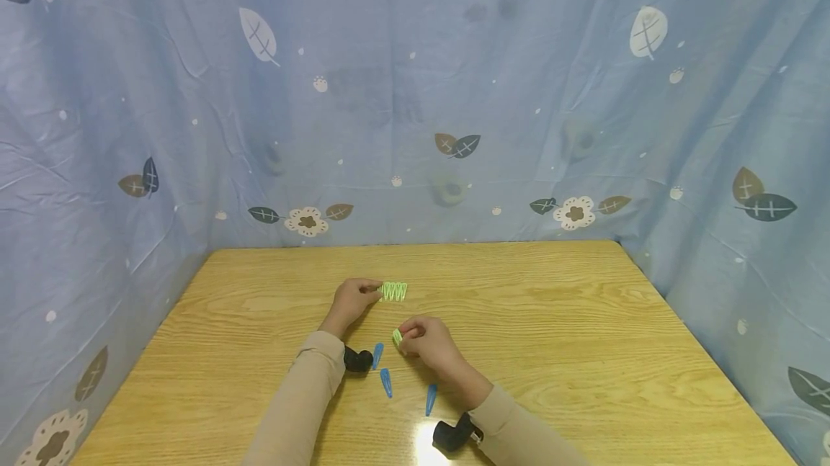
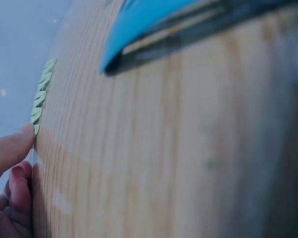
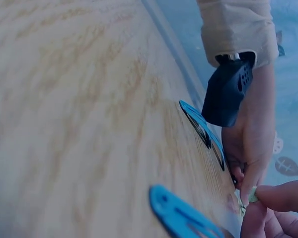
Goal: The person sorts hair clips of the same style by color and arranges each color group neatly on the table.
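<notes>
Several light green snap hair clips (image 1: 394, 291) lie side by side in a row toward the back of the table. At the row's left end my left hand (image 1: 353, 299) pinches the last clip; the left wrist view shows a fingertip on that end clip (image 2: 37, 129). Nearer to me, my right hand (image 1: 431, 342) holds another green hair clip (image 1: 398, 338) between thumb and fingertips. In the right wrist view this clip (image 3: 253, 194) is mostly hidden by the fingers. Blue hair clips lie close by: one by the left wrist (image 1: 378, 356), one in the middle (image 1: 386, 382).
A third blue hair clip (image 1: 431, 400) lies beside the right wrist. Black wrist cameras (image 1: 358, 360) sit at both cuffs. The wooden table (image 1: 551, 322) is bordered at the back and sides by a blue patterned curtain (image 1: 415, 106).
</notes>
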`<state>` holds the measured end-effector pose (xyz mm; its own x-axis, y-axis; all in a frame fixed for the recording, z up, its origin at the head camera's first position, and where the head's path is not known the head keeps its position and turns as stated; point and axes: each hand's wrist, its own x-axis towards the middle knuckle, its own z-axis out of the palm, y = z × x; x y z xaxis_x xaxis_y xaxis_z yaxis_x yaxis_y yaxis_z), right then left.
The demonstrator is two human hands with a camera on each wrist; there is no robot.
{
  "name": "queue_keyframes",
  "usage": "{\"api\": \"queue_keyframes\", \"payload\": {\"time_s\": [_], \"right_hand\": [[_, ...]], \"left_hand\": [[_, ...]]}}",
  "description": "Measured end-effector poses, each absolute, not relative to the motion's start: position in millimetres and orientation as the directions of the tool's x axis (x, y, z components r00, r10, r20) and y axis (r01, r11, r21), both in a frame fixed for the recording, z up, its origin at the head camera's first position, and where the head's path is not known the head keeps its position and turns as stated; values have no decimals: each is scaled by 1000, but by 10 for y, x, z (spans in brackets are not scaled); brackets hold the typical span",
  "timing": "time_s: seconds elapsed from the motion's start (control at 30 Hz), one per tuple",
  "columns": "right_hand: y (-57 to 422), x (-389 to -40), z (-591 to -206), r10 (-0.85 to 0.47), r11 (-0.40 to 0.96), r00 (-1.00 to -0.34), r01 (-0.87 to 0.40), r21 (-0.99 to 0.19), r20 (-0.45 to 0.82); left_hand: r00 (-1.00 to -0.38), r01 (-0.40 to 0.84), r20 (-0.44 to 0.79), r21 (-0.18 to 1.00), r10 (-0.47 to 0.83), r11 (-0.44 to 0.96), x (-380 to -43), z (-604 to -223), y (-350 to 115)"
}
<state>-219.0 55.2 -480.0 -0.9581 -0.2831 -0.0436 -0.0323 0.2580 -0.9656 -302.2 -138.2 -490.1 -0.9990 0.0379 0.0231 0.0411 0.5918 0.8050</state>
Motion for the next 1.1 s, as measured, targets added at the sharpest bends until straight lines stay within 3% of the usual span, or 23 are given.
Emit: {"api": "queue_keyframes", "payload": {"time_s": [0.27,0.93,1.1], "right_hand": [[602,-2247,-4850,-250,134,-964,53,-990,-86],[684,-2496,-4779,-145,113,-981,116,-987,-132],[698,-2509,-4613,-127,116,-981,132,-984,-147]], "left_hand": [[-999,31,12,812,37,583,-3022,-4902,-1382],[-999,29,10,817,37,577,-3027,-4905,-1381],[-999,20,1,820,34,572,-3017,-4898,-1381]]}}
